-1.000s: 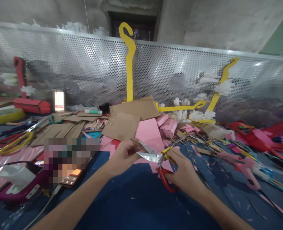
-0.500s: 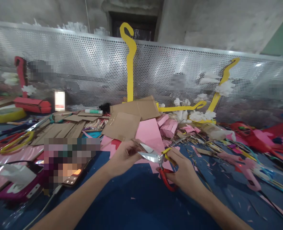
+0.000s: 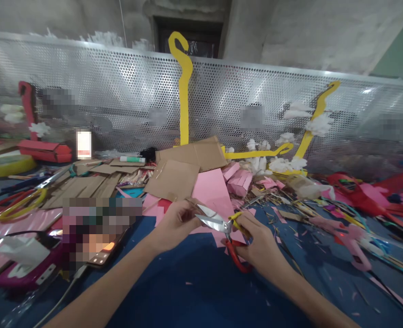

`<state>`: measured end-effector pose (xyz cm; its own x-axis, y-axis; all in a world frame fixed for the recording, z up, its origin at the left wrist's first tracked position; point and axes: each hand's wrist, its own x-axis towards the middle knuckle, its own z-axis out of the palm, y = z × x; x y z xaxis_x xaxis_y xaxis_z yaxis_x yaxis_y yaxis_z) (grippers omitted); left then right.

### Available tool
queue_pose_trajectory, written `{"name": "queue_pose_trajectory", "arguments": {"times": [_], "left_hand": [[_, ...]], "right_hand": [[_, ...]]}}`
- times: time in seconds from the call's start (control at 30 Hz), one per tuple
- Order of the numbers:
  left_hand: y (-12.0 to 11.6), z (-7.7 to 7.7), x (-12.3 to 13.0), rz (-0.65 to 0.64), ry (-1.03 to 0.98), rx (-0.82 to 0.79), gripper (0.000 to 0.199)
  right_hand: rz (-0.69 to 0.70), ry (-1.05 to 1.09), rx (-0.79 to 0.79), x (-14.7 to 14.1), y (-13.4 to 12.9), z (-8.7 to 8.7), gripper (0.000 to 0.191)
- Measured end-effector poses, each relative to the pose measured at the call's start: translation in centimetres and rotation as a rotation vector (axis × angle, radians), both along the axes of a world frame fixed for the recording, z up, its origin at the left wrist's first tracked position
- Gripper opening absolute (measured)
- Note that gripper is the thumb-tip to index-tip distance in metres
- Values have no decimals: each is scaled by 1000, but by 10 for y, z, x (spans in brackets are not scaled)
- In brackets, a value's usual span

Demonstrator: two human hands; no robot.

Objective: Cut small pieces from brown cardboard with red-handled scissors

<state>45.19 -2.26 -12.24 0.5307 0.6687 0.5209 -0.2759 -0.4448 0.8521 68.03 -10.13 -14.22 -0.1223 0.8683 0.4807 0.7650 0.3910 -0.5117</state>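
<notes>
Scissors with one yellow and one red handle are gripped in my right hand, fingers and thumb in the handle loops. Their blades are parted and point left at my left hand. The fingers of that hand are pinched together on a thin brown piece that looks like cardboard, mostly hidden by the fingers and the blades. Behind the blades lies pink paper, partly under a brown cardboard sheet.
A pink glue gun lies to the right among scraps and sticks. At left are a phone, a purple power strip and yellow-handled scissors. A yellow hook-shaped piece stands before the perforated metal panel.
Both hands stay almost in place. The scissor blades have shifted slightly against the left fingers, and the view has moved a little.
</notes>
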Motion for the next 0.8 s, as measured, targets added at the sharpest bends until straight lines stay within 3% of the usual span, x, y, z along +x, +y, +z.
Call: {"name": "queue_pose_trajectory", "arguments": {"times": [0.27,0.5,0.67,0.8], "left_hand": [[0,0,-2,-29,12,-77,10],[-5,-3,4,-129,21,-201,10],[-3,-2,5,-90,-2,-215,16],[-4,3,5,-63,4,-264,21]], "right_hand": [[1,3,-10,-1,-1,0,28],[-45,159,-62,-8,-1,4,24],[-88,296,-171,-12,-3,15,31],[-59,306,-154,-4,-3,10,27]]}}
